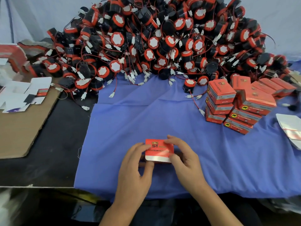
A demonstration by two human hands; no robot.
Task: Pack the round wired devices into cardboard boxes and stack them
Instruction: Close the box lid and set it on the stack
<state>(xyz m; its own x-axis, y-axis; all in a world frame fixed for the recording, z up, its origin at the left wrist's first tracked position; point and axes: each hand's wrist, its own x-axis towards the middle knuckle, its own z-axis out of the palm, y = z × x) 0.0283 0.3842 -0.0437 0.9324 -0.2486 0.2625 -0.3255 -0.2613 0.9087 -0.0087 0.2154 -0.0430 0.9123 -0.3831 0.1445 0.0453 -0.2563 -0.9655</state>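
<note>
While you hold the red cardboard box [158, 150] at about six o'clock in the view, over the blue cloth [146, 115], both your hands are on it. Your left hand [135, 167] grips its left edge: the fingers [140, 146] curl over the printed top face and the thumb comes up against the white flap at the near edge. Your right hand [184, 160] grips the right side, its fingers bent over the far right corner and the thumb pressing near the front right corner. The printed face tilts up toward you. You cannot tell from this view whether anything is inside.

At twelve o'clock the heap of round wired devices [154, 38] rises high, black bodies with red rims and white centres. Thin red and black wires with white plugs spill onto the far edge of the cloth. One device [189, 85] stands apart from the heap at about one o'clock, just beside the stack of packed boxes [236, 103]. That stack sits at two o'clock, three layers high in its front columns. At three o'clock, near the right edge of the cloth, lies a bundle of flat box blanks [291, 129]. Between nine and ten o'clock, unfolded blanks [24, 93] lie white side up on a brown cardboard sheet [21, 131], which rests on the dark table [53, 144].
</note>
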